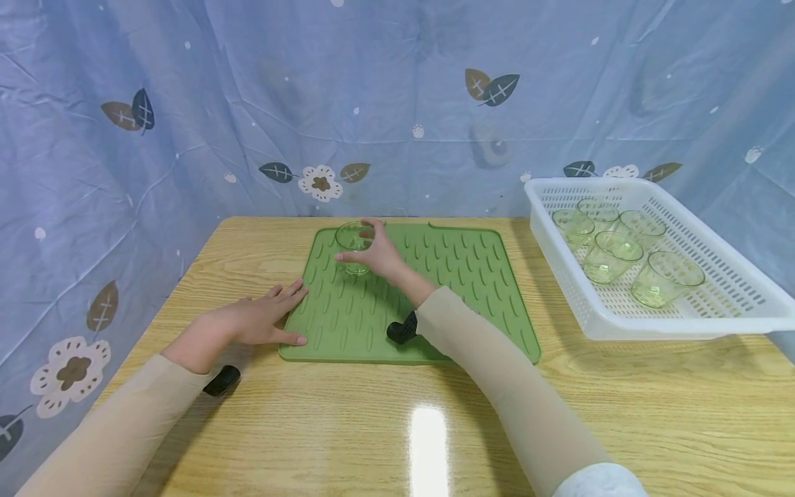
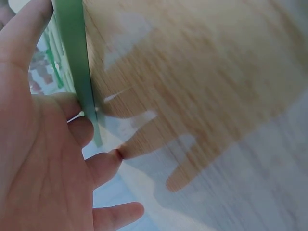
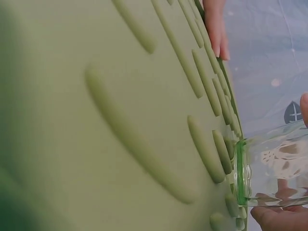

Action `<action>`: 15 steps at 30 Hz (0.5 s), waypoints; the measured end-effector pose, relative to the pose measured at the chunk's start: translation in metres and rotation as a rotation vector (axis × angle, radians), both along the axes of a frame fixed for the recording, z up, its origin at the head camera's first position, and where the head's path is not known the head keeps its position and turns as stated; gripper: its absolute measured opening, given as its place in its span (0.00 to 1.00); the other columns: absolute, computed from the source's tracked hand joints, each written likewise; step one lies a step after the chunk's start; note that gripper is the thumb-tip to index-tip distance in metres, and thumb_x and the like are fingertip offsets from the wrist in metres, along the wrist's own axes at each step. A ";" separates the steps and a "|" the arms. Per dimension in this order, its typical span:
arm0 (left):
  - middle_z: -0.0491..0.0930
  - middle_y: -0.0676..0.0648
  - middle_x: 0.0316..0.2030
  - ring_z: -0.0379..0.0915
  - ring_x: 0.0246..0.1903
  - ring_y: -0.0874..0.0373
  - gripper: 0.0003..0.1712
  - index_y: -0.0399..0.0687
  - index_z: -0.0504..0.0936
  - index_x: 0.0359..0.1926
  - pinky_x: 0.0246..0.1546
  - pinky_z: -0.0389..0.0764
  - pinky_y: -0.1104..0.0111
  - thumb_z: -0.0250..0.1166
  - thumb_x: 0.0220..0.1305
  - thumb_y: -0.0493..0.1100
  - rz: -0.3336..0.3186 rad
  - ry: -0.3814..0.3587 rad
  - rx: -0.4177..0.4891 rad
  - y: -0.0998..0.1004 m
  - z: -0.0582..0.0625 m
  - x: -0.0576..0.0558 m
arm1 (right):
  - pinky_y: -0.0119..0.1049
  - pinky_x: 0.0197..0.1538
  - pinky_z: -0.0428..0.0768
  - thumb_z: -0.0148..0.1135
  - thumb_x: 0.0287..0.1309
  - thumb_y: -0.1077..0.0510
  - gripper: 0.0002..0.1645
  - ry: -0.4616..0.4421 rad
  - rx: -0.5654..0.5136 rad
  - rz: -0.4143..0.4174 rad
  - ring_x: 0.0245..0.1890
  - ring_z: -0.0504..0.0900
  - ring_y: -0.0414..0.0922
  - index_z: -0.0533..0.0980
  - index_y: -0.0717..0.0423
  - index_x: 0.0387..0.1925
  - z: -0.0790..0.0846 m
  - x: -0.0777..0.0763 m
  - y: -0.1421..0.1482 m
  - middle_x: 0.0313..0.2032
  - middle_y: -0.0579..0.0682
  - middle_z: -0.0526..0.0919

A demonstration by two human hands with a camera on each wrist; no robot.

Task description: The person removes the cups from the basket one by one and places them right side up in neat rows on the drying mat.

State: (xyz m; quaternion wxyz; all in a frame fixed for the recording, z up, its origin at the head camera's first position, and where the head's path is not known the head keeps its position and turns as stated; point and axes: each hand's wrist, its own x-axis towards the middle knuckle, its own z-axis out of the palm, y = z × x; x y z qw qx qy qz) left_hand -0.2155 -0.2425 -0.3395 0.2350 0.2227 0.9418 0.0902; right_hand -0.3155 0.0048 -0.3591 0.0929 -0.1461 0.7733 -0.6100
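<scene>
A clear drinking glass (image 1: 349,241) with a faint green tint stands upright at the back left of the green ridged mat (image 1: 435,262). My right hand (image 1: 380,255) holds it near the rim, thumb on the near side and fingers on the far side. In the right wrist view, the base of the glass (image 3: 269,163) is right at the mat's ridges, and only parts of that hand show at the edge. With fingers spread, my left hand (image 1: 263,319) rests at the mat's left edge. The left wrist view shows its palm (image 2: 43,159) beside the mat's green side (image 2: 77,53).
A white plastic basket (image 1: 562,276) with slotted walls stands on the right of the wooden table (image 1: 323,428), holding several similar glasses (image 1: 667,276). A blue patterned cloth (image 1: 397,83) hangs behind the table and along its left side.
</scene>
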 end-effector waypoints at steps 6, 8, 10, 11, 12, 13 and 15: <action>0.33 0.36 0.81 0.32 0.76 0.28 0.62 0.40 0.43 0.82 0.63 0.42 0.21 0.60 0.67 0.73 -0.004 0.004 -0.003 0.000 0.000 0.000 | 0.52 0.68 0.72 0.78 0.58 0.56 0.61 -0.011 -0.004 -0.011 0.71 0.67 0.57 0.48 0.53 0.80 0.001 0.000 -0.002 0.74 0.62 0.62; 0.33 0.36 0.81 0.32 0.76 0.28 0.62 0.40 0.43 0.82 0.63 0.42 0.22 0.60 0.67 0.73 -0.004 0.004 -0.007 -0.001 0.000 -0.001 | 0.53 0.68 0.72 0.78 0.58 0.57 0.61 -0.012 -0.007 -0.013 0.71 0.67 0.57 0.47 0.53 0.80 0.002 0.000 -0.002 0.74 0.62 0.62; 0.33 0.36 0.81 0.32 0.76 0.28 0.62 0.41 0.43 0.82 0.63 0.43 0.22 0.59 0.67 0.73 -0.004 0.005 -0.009 -0.001 0.000 -0.001 | 0.52 0.67 0.73 0.78 0.58 0.57 0.61 -0.012 -0.006 -0.013 0.71 0.67 0.57 0.47 0.53 0.81 0.002 0.001 -0.002 0.75 0.61 0.62; 0.33 0.36 0.81 0.31 0.76 0.28 0.62 0.41 0.43 0.82 0.63 0.43 0.22 0.60 0.67 0.73 -0.005 0.005 -0.010 -0.001 0.000 -0.001 | 0.52 0.67 0.73 0.78 0.58 0.57 0.61 -0.011 -0.004 -0.011 0.71 0.67 0.57 0.47 0.53 0.81 0.002 0.001 -0.001 0.75 0.62 0.62; 0.33 0.36 0.81 0.31 0.76 0.28 0.62 0.41 0.43 0.82 0.63 0.43 0.22 0.60 0.67 0.73 -0.004 0.004 -0.011 -0.001 0.000 -0.002 | 0.52 0.67 0.73 0.77 0.58 0.57 0.61 -0.009 -0.003 -0.008 0.71 0.67 0.58 0.46 0.53 0.81 0.002 0.001 -0.001 0.75 0.62 0.62; 0.33 0.36 0.81 0.31 0.76 0.28 0.62 0.41 0.43 0.82 0.63 0.42 0.22 0.60 0.67 0.73 -0.003 0.003 -0.011 -0.001 0.000 -0.002 | 0.52 0.67 0.73 0.77 0.58 0.57 0.62 -0.007 -0.003 -0.004 0.71 0.67 0.58 0.46 0.53 0.81 0.002 0.001 0.000 0.75 0.62 0.61; 0.33 0.36 0.81 0.31 0.76 0.28 0.62 0.41 0.43 0.82 0.63 0.42 0.22 0.60 0.67 0.73 -0.005 0.004 -0.010 -0.001 0.000 -0.001 | 0.51 0.67 0.73 0.77 0.58 0.57 0.62 -0.003 -0.005 0.003 0.72 0.66 0.59 0.45 0.53 0.81 0.002 0.000 0.001 0.75 0.63 0.61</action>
